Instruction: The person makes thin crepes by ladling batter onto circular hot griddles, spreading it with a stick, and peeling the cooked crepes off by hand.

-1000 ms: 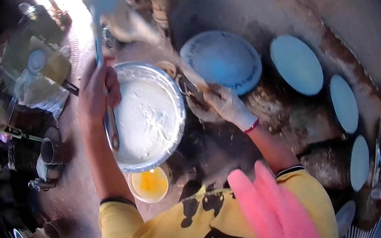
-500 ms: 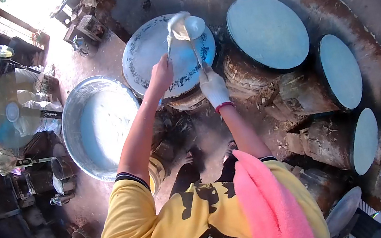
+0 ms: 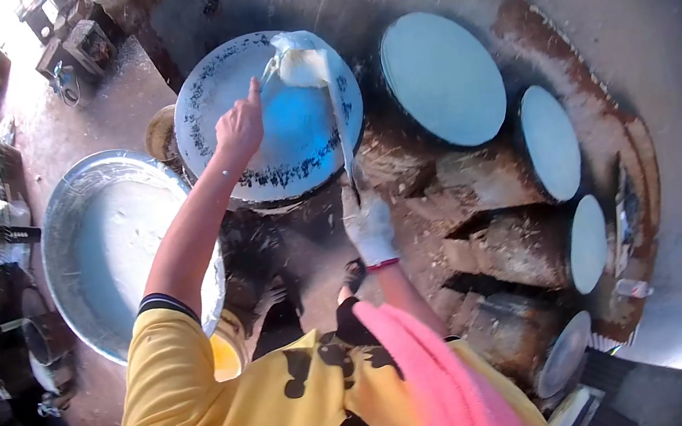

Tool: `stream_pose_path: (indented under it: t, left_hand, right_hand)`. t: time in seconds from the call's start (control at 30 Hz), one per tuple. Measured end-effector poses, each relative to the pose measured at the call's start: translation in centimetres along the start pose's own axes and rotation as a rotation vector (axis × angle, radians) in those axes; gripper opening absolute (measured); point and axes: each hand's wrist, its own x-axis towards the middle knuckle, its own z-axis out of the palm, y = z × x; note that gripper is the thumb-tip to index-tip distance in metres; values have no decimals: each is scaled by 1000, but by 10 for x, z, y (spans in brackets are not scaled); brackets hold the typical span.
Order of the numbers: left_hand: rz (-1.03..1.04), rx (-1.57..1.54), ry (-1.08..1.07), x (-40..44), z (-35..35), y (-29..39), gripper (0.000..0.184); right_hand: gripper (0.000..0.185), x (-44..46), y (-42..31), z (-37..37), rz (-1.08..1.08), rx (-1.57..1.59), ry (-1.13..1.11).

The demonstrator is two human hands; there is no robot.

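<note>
A worker in a yellow shirt (image 3: 186,416), a pink towel (image 3: 444,384) draped over the right shoulder, leans toward a broad round plate (image 3: 207,127) ringed with dark flecks. The white-gloved right hand (image 3: 370,228), at the plate's near right side, grips a long-handled tool (image 3: 344,137), its shaft running away to a pale, coated head (image 3: 306,69) above the far right part of the plate. The bare left hand (image 3: 241,127) is over the plate's left half, index finger pointing away and the other fingers curled; a thin strip runs from near its fingertip toward the pale head, though whether the hand holds it cannot be told from this angle. At left, a wide metal basin (image 3: 52,250) contains white liquid (image 3: 108,250), with a yellow-filled container (image 3: 241,336) just beside its near right edge. Pale round discs (image 3: 445,80) curve away along the right.
</note>
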Motion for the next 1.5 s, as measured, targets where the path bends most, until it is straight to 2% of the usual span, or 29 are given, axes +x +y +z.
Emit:
stream_pose_path:
  t: [0.07, 0.1, 0.17, 0.2, 0.3, 0.4, 0.43, 0.53, 0.6, 0.63, 0.7, 0.73, 0.8, 0.9, 1.0, 1.03, 1.13, 1.17, 1.27, 1.3, 1.33, 1.37, 1.4, 1.43, 1.47, 1.5]
  left_hand:
    - [-52, -56, 6, 7, 9, -17, 66]
    - [-41, -72, 57, 7, 6, -21, 65]
    - [-52, -89, 51, 8, -7, -27, 64]
    - [-45, -88, 93, 8, -7, -34, 64]
    - [-77, -64, 142, 1, -12, -55, 61]
    - [-198, -82, 87, -33, -38, -66, 61]
    - [-235, -113, 72, -47, -37, -75, 61]
    - [-396, -240, 187, -108, -42, -69, 63]
    - [-529, -324, 48, -125, -64, -40, 63]
    - [-445, -343, 164, -124, -58, -26, 62]
    - [-399, -317, 96, -104, -60, 1, 63]
    - [-384, -379, 71, -91, -59, 13, 60]
    - [-264, -305, 38, -66, -45, 23, 67]
    - [-278, -266, 66, -53, -9, 17, 67]
    - [-359, -234, 45, -82, -21, 7, 66]
    - [-380, -206, 68, -91, -22, 3, 66]
    - [-473, -189, 84, -133, -12, 2, 64]
    - [-510, -219, 76, -144, -15, 1, 62]
    - [-592, -429, 98, -186, -22, 14, 56]
    - [-608, -515, 111, -199, -25, 15, 53]
    - [-571, -551, 222, -204, -24, 11, 51]
    - [-531, -587, 339, -206, -18, 3, 49]
    - [-490, -625, 449, -207, -15, -4, 46]
    - [-614, -834, 401, -191, -26, -10, 43]
    - [-540, -791, 448, -171, -28, -20, 43]
    - [-529, -869, 454, -150, -19, -31, 44]
  right_hand:
    - [45, 12, 0, 25, 102, 54, 71]
    - [44, 14, -10, 23, 43, -5, 84]
    - [43, 27, 35, 45, 170, 330, 92]
    - [43, 30, 19, 35, 219, 374, 78]
    - [43, 44, -31, 26, 6, -316, 24]
    - [42, 74, -55, 42, -11, -382, -64]
    - [41, 82, -58, 46, -83, -416, -60]
    - [40, 94, -77, 43, -125, -464, -173]
    - [40, 100, -84, 44, -204, -438, -271]
    - [40, 99, -85, 41, -227, -435, -313]
    - [44, 95, -74, 19, -243, -360, -374]
    - [47, 86, -70, -3, -41, -260, -433]
    - [50, 98, 33, 9, -606, -203, 192]
    - [49, 101, 2, -16, -70, -321, -181]
    - [48, 114, -43, 6, -182, -295, -288]
    - [44, 123, -52, 18, -145, -350, -342]
    - [42, 128, -64, 34, -99, -101, -469]
    - [42, 132, -60, 40, -234, -312, -484]
    - [40, 132, -67, 12, -438, -416, -602]
    - [43, 137, -55, -1, -448, -381, -623]
    - [48, 154, -7, 20, -752, -282, -308]
    - [49, 156, -21, -12, -472, -206, -439]
    - [49, 170, -15, -10, -457, -209, -425]
    - [49, 183, -13, -10, -443, -211, -411]
    - [48, 191, -14, -4, -445, -404, -470]
    - [48, 181, -20, -2, -418, -416, -549]
